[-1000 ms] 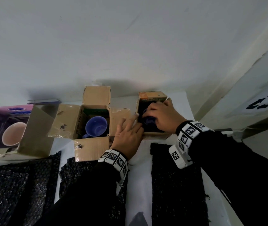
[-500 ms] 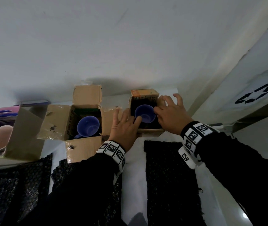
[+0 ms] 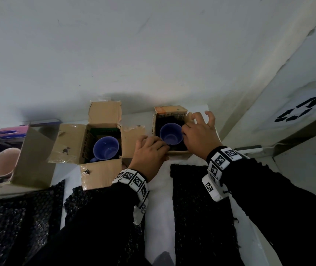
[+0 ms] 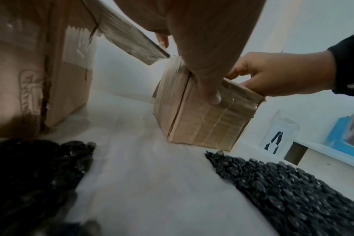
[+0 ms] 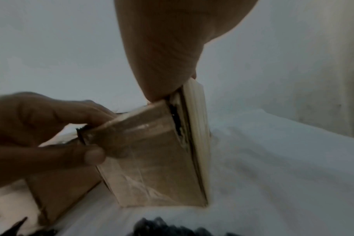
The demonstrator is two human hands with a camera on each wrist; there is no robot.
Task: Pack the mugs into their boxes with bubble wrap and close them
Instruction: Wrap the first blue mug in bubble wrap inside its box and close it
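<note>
- Small box [image 3: 170, 112], at the far right corner of the bench [image 3: 161, 198], holds blue mug [image 3: 171, 133] upright in dark wrap [image 3: 160, 121].
- Left hand [image 3: 149, 152] pinches the near wall, steadying it.
- Right hand [image 3: 199, 135] hooks the right wall, fingers arched and spread; flap-folding judged next.

Between our left grip [image 3: 149, 152] and right grip [image 3: 199, 135], both holding its rim, stands the small box [image 3: 170, 111]. It is open on top, with dark wrap inside around an upright blue mug [image 3: 171, 133]. Left of the left grip, a larger box [image 3: 104, 114] with its flaps spread holds a second blue mug [image 3: 105, 150]. Farther left, a pink box [image 3: 9, 131] holds a pink mug [image 3: 4, 162]. Black bubble wrap sheets [image 3: 201, 217] lie flat on the table [image 3: 161, 198], nearer us than both grips.
</note>
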